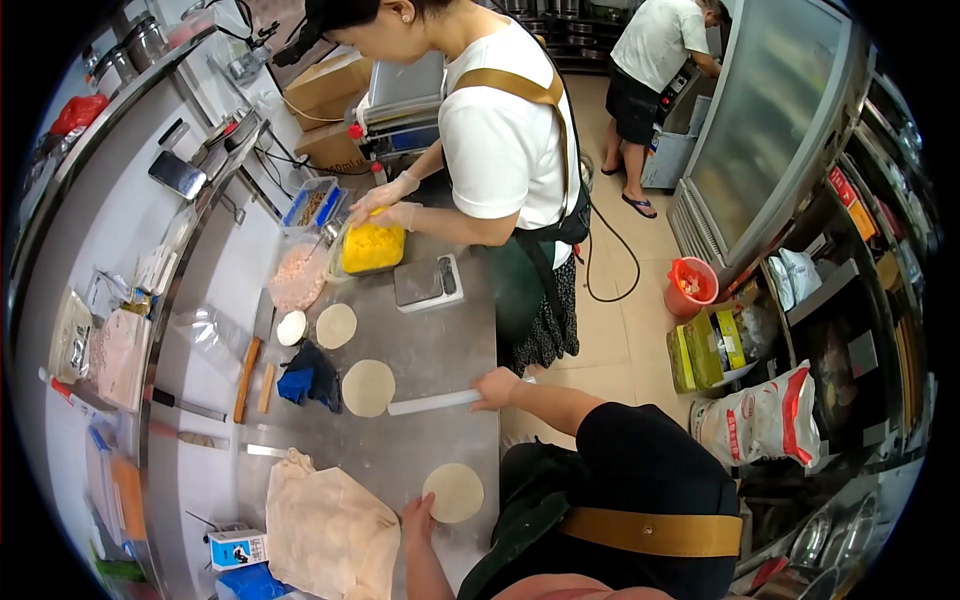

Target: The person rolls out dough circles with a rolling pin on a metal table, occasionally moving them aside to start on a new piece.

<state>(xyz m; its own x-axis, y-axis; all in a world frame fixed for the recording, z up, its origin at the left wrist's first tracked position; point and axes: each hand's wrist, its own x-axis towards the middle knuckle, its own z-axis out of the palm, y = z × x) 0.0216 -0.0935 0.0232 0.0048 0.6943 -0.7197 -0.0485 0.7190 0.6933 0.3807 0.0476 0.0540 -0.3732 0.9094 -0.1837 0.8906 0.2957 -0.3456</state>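
My right hand [495, 389] is closed round one end of a white rolling pin [432, 402], which lies across the metal table [420, 440]. My left hand [417, 515] pinches the edge of a thin round dough wrapper [455, 492] near the table's front edge. A second dough round [368, 387] lies flat by the tip of the rolling pin, and a third dough round [336, 326] is farther along. Beside my left hand a beige cloth [330, 525] is spread over something hidden.
A co-worker's gloved hands [385, 205] are at a yellow-filled tub [373, 248], next to a bag of pink filling [298, 278] and a scale [428, 283]. A dark blue cloth [312, 378] and wooden stick [247, 380] lie near the wall. Another person [655, 50] stands by a fridge [765, 120].
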